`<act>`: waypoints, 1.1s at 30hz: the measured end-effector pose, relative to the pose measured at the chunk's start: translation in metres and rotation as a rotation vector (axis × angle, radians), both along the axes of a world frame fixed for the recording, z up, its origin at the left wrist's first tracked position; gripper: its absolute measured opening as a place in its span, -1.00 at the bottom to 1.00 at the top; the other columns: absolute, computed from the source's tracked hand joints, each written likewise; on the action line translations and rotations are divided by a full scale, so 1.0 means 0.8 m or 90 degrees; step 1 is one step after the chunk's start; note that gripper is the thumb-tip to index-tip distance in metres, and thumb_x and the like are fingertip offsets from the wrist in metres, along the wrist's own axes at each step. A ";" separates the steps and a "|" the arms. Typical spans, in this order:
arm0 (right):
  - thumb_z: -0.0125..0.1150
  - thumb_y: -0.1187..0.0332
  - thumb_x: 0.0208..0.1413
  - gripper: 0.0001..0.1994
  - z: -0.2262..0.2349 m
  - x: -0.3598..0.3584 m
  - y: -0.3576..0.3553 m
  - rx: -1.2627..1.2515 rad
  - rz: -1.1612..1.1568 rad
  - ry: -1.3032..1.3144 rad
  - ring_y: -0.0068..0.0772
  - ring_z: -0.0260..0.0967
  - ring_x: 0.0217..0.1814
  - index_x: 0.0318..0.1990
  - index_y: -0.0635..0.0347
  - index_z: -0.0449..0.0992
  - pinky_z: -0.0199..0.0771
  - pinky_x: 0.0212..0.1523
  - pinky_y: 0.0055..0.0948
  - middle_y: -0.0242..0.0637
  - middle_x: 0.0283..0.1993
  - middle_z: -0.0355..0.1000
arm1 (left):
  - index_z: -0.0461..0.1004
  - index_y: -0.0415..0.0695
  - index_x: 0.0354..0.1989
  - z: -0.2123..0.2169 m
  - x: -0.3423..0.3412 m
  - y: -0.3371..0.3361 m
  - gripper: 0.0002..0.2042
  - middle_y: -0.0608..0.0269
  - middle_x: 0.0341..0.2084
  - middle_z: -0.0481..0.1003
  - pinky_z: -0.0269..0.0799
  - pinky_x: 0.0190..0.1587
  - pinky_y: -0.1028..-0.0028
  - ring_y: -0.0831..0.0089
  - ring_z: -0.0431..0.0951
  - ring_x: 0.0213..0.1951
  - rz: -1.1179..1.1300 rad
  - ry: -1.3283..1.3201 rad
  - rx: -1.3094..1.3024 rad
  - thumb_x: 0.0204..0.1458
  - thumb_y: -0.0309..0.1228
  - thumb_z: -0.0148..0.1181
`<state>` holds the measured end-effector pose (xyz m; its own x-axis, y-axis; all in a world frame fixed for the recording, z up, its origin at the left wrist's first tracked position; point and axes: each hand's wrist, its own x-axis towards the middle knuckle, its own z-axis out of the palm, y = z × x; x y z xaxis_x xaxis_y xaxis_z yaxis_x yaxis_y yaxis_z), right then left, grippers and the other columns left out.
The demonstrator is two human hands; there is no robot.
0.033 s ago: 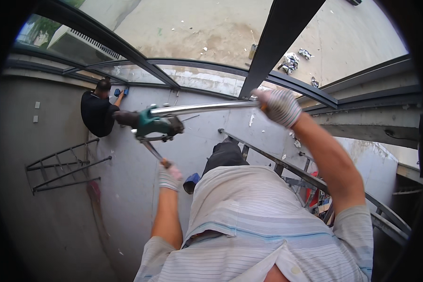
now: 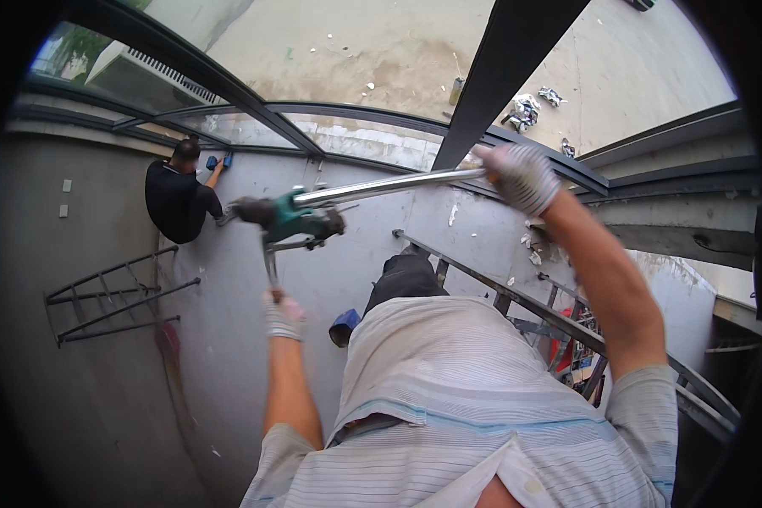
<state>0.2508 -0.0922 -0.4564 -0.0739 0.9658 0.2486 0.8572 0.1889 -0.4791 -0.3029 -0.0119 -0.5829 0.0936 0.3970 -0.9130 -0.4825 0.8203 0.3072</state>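
Observation:
Above the grey floor, both my gloved hands hold a long-handled lever tool (image 2: pixel 292 218) with a teal-green head, a dark nose and silver handles. My right hand (image 2: pixel 521 179), in a striped white glove, is closed around the end of the long upper handle, near the dark window post. Lower on the left, my left hand (image 2: pixel 284 315) grips the end of the other handle, which hangs down from the head. The handles are spread apart, and the dark nose points left. I cannot see anything held in the nose.
A dark metal ladder (image 2: pixel 525 315) runs beside me to the right. Another dark ladder frame (image 2: pixel 110 296) leans at the left wall. Behind the tool a co-worker (image 2: pixel 176 199) crouches by dark window frames (image 2: pixel 381 118), one hand at a blue object (image 2: pixel 218 162). A blue item (image 2: pixel 345 328) lies below.
The tool has shifted a little to the right. My right hand has moved right and slightly up; my left hand has moved left and up, turning the lower handle nearly upright.

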 end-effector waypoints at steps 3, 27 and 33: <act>0.25 0.50 0.08 -0.66 0.041 0.027 0.014 0.038 0.053 -0.136 -0.06 0.47 -0.51 0.03 0.05 0.46 0.46 -0.47 -0.20 -0.19 -0.50 0.43 | 0.28 0.13 -0.67 0.058 -0.037 0.041 -0.58 0.57 -0.85 -0.08 -0.16 -0.79 0.50 0.59 -0.02 -0.83 -0.033 0.193 0.102 0.18 0.04 0.04; 0.27 0.59 -0.07 -0.56 0.067 0.019 -0.020 -0.098 0.077 -0.108 -0.03 0.48 -0.48 0.03 0.03 0.57 0.49 -0.43 -0.21 -0.14 -0.49 0.46 | 0.42 0.10 -0.34 0.044 -0.010 -0.176 -0.73 0.54 -0.83 0.11 -0.12 -0.76 0.44 0.55 -0.02 -0.83 -0.519 0.119 -0.211 0.23 -0.01 0.03; 0.34 0.57 -0.04 -0.59 0.065 -0.007 -0.010 -0.102 0.021 -0.035 0.02 0.60 -0.22 0.04 0.11 0.59 0.63 -0.17 -0.23 -0.02 -0.23 0.59 | 0.43 0.06 -0.33 0.014 0.027 -0.136 -0.69 0.54 -0.80 0.12 -0.09 -0.78 0.47 0.57 0.03 -0.82 -0.404 -0.027 -0.124 0.28 0.00 -0.03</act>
<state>0.2455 -0.1001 -0.4045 -0.1161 0.9894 0.0871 0.8773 0.1433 -0.4580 -0.2811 -0.1210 -0.5719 0.2922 0.0808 -0.9529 0.1046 0.9878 0.1158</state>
